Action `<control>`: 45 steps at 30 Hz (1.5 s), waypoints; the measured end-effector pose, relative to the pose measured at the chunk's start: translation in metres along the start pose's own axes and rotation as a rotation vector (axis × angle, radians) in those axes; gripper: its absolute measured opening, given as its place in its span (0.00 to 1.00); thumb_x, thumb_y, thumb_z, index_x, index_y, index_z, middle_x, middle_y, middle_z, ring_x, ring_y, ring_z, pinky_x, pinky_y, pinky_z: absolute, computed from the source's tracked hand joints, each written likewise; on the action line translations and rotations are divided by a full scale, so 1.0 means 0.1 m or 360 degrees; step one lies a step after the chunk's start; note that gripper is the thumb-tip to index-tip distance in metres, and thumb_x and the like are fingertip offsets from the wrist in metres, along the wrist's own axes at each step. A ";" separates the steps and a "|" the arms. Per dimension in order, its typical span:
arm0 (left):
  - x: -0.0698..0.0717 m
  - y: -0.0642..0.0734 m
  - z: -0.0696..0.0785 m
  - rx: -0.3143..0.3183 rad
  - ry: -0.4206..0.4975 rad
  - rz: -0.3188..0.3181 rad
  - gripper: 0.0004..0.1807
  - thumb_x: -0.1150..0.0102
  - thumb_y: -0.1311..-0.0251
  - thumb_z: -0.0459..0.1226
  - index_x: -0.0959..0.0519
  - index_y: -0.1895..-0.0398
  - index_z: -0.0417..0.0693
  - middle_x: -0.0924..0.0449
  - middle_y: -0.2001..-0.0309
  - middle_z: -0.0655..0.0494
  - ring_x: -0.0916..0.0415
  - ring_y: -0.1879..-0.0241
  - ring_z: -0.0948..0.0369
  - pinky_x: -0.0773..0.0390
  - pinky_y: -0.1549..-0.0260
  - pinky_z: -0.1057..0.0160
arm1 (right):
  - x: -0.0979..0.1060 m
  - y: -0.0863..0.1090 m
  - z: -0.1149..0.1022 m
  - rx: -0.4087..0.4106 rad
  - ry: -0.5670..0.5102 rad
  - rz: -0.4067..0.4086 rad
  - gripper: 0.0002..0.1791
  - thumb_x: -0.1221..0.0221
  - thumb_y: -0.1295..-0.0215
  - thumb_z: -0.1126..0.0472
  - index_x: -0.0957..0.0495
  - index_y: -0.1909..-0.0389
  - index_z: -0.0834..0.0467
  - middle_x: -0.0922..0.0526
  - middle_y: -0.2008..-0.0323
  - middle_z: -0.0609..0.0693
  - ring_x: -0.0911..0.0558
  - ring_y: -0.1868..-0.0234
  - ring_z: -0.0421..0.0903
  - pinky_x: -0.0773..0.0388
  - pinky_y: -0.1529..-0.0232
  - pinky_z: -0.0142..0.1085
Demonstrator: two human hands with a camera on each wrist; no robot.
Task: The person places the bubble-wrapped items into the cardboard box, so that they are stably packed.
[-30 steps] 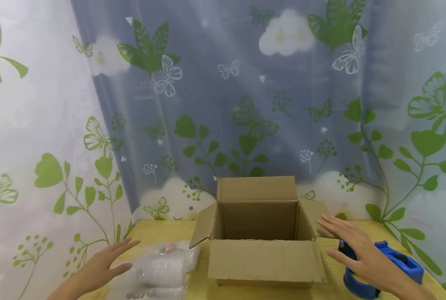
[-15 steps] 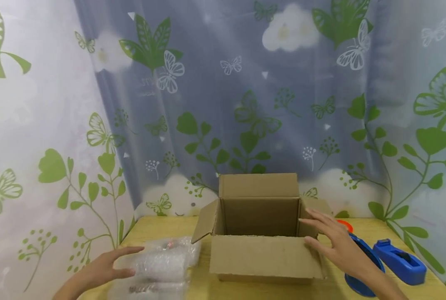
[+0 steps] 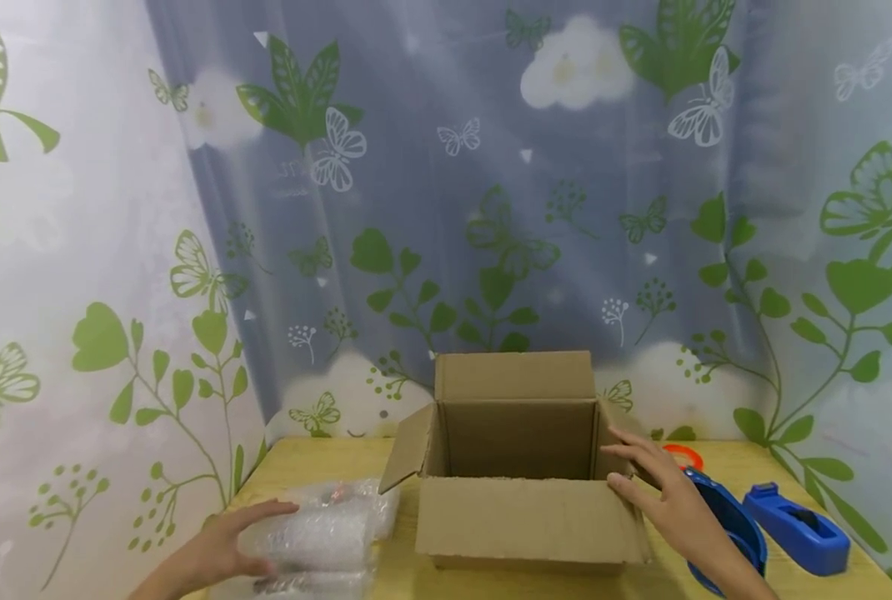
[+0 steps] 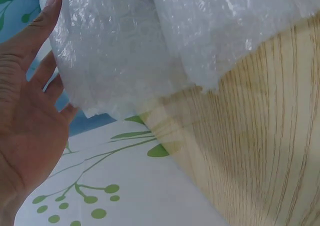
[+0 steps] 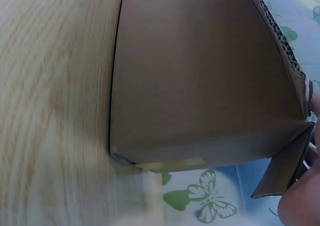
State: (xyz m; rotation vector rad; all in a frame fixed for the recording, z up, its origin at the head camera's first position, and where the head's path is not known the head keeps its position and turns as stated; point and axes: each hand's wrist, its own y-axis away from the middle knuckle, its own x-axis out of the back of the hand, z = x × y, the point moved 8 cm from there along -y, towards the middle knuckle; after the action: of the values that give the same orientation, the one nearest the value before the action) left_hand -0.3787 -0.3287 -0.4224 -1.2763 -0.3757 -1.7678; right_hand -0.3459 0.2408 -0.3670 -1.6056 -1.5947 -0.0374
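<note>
An open cardboard box [image 3: 528, 521] stands on the wooden table with its flaps spread. My right hand [image 3: 663, 487] is at the box's right side, touching its edge by the right flap, with the thumb near the front corner. In the right wrist view only part of that hand [image 5: 302, 198] shows, beside a small flap [image 5: 285, 161]. My left hand [image 3: 217, 542] is beside the bubble-wrapped items [image 3: 322, 533] left of the box, its thumb apart from the fingers. In the left wrist view, bubble wrap [image 4: 115, 51] partly hides its fingertips; whether they touch is unclear.
Right of the box lie a dark blue ring-shaped object [image 3: 734, 521], partly behind my right forearm, and a blue tape dispenser [image 3: 799, 529]. An orange-red ring [image 3: 684, 456] sits farther back. A patterned curtain [image 3: 446, 208] hangs behind the table [image 3: 333, 454].
My right hand has moved left from over the blue things to the box's edge, and the right flap now looks less spread. My left hand has shifted slightly right, closer over the bubble wrap.
</note>
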 end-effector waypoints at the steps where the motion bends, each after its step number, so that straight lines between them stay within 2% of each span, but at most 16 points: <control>1: -0.01 0.00 0.01 -0.0011 0.0004 0.0010 0.40 0.21 0.47 0.43 0.25 0.28 0.55 0.24 0.33 0.36 0.28 0.32 0.57 0.20 0.48 0.51 | -0.01 0.00 0.02 -0.0030 -0.0026 0.0011 0.19 0.39 0.24 0.55 0.22 0.35 0.51 0.34 0.24 0.58 0.41 0.25 0.70 0.33 0.39 0.71; 6: -0.05 -0.02 0.01 -0.0058 -0.0008 0.0048 0.39 0.21 0.46 0.43 0.24 0.28 0.53 0.22 0.34 0.38 0.28 0.33 0.58 0.19 0.49 0.52 | -0.07 0.02 0.06 -0.0103 -0.0105 0.0069 0.17 0.39 0.23 0.52 0.21 0.37 0.49 0.34 0.25 0.52 0.38 0.25 0.65 0.31 0.36 0.66; 9: -0.05 -0.02 0.01 -0.0062 -0.0039 0.0069 0.39 0.22 0.46 0.43 0.24 0.29 0.53 0.21 0.34 0.41 0.26 0.35 0.56 0.19 0.50 0.54 | -0.09 0.04 0.07 -0.0096 -0.0127 0.0101 0.16 0.40 0.23 0.52 0.21 0.38 0.47 0.34 0.25 0.49 0.36 0.26 0.61 0.29 0.31 0.41; 13: -0.04 -0.02 0.02 -0.0098 -0.0044 0.0089 0.39 0.21 0.47 0.43 0.24 0.29 0.53 0.19 0.36 0.45 0.23 0.38 0.59 0.19 0.50 0.58 | -0.12 0.06 0.09 -0.0068 -0.0211 0.0170 0.17 0.40 0.23 0.55 0.21 0.37 0.47 0.33 0.25 0.48 0.37 0.25 0.37 0.38 0.39 0.13; 16: -0.02 -0.04 0.04 -0.0146 -0.0046 0.0135 0.40 0.20 0.51 0.43 0.22 0.31 0.54 0.17 0.38 0.50 0.21 0.41 0.63 0.18 0.52 0.61 | -0.13 0.08 0.09 -0.0025 -0.0275 0.0239 0.19 0.39 0.23 0.59 0.23 0.34 0.52 0.33 0.25 0.50 0.40 0.29 0.22 0.38 0.37 0.13; 21: 0.03 -0.11 0.08 -0.0192 -0.0070 0.0194 0.40 0.19 0.56 0.44 0.20 0.34 0.54 0.15 0.41 0.50 0.19 0.43 0.61 0.17 0.52 0.61 | -0.10 0.10 0.09 0.0013 -0.0280 0.0321 0.23 0.39 0.24 0.62 0.25 0.32 0.57 0.31 0.26 0.55 0.38 0.30 0.20 0.38 0.37 0.13; 27: 0.14 -0.15 0.05 -0.0038 -0.0140 0.0177 0.38 0.22 0.51 0.51 0.20 0.33 0.58 0.16 0.40 0.49 0.18 0.43 0.56 0.16 0.52 0.57 | -0.09 0.09 0.09 0.0022 -0.0242 0.0338 0.22 0.38 0.24 0.61 0.24 0.33 0.56 0.30 0.26 0.54 0.38 0.30 0.21 0.39 0.38 0.13; 31: 0.23 -0.12 0.07 -0.0027 -0.0221 0.0256 0.38 0.21 0.51 0.51 0.19 0.33 0.59 0.15 0.40 0.50 0.17 0.45 0.53 0.16 0.52 0.55 | -0.10 0.08 0.13 0.0019 -0.0262 0.0348 0.21 0.38 0.24 0.62 0.24 0.33 0.56 0.31 0.26 0.53 0.37 0.29 0.22 0.39 0.37 0.13; 37: 0.41 0.01 0.06 0.0105 -0.0236 0.0352 0.37 0.20 0.50 0.52 0.19 0.34 0.63 0.15 0.41 0.56 0.18 0.45 0.59 0.17 0.54 0.60 | -0.20 0.08 0.23 -0.0084 -0.0344 0.0332 0.22 0.41 0.22 0.61 0.26 0.31 0.55 0.32 0.24 0.50 0.38 0.30 0.21 0.39 0.39 0.13; 41: 0.54 0.04 0.13 0.0130 -0.0259 0.0418 0.38 0.20 0.52 0.53 0.19 0.33 0.61 0.15 0.41 0.53 0.17 0.46 0.53 0.16 0.54 0.58 | -0.22 0.12 0.25 -0.0072 -0.0338 0.0389 0.22 0.41 0.22 0.62 0.25 0.31 0.55 0.31 0.25 0.51 0.37 0.31 0.21 0.38 0.40 0.13; 45: 0.64 -0.03 0.27 0.0120 -0.0271 0.0472 0.40 0.20 0.52 0.54 0.20 0.32 0.59 0.15 0.41 0.48 0.16 0.47 0.43 0.15 0.54 0.50 | -0.22 0.16 0.25 -0.0037 -0.0340 0.0436 0.22 0.42 0.23 0.65 0.26 0.31 0.56 0.30 0.26 0.50 0.37 0.30 0.22 0.38 0.39 0.14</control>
State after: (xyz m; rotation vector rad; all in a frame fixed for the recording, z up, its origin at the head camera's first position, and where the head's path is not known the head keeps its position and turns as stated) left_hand -0.3688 -0.3397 -0.3548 -1.3568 -0.3264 -1.3901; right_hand -0.3495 0.2398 -0.4036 -1.8842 -1.5200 0.2701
